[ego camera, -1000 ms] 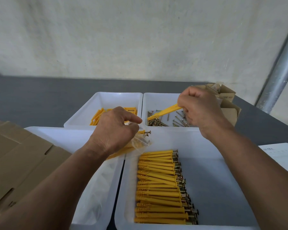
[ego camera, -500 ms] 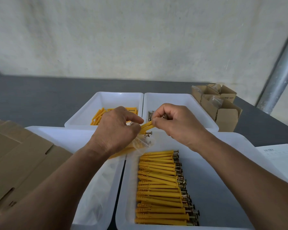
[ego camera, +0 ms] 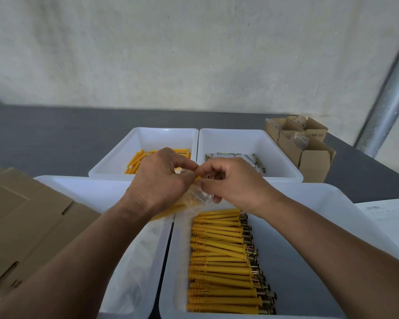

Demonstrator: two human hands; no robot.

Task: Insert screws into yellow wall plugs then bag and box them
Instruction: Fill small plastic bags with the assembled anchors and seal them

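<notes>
The left hand (ego camera: pixel 161 180) and right hand (ego camera: pixel 237 183) meet at the middle of the view, over the join of four white trays. The left hand's fingers are curled and grip the clear bag (ego camera: pixel 199 197), which hangs towards 7 o'clock with yellow plugs inside it. The right hand's thumb and forefinger pinch the end of a wall plug (ego camera: pixel 198 178) at the bag's mouth, and its other fingers are curled, the lowest touching the bag.

At 6 o'clock of the hands, the near right tray (ego camera: pixel 320 226) holds a row of assembled plugs (ego camera: pixel 221 261), their screw heads pointing to 3 o'clock. The near left tray (ego camera: pixel 83 192), at 7 o'clock, holds clear plastic. At 11 o'clock the far left tray (ego camera: pixel 148 137) holds loose plugs (ego camera: pixel 135 162). At 1 o'clock the far right tray (ego camera: pixel 247 139) holds screws (ego camera: pixel 256 160).

Flat cardboard (ego camera: pixel 21 226) lies at 9 o'clock, small cardboard boxes (ego camera: pixel 309 155) stand at 2 o'clock, and a paper sheet (ego camera: pixel 382 215) lies at 3 o'clock on the grey table (ego camera: pixel 44 139).
</notes>
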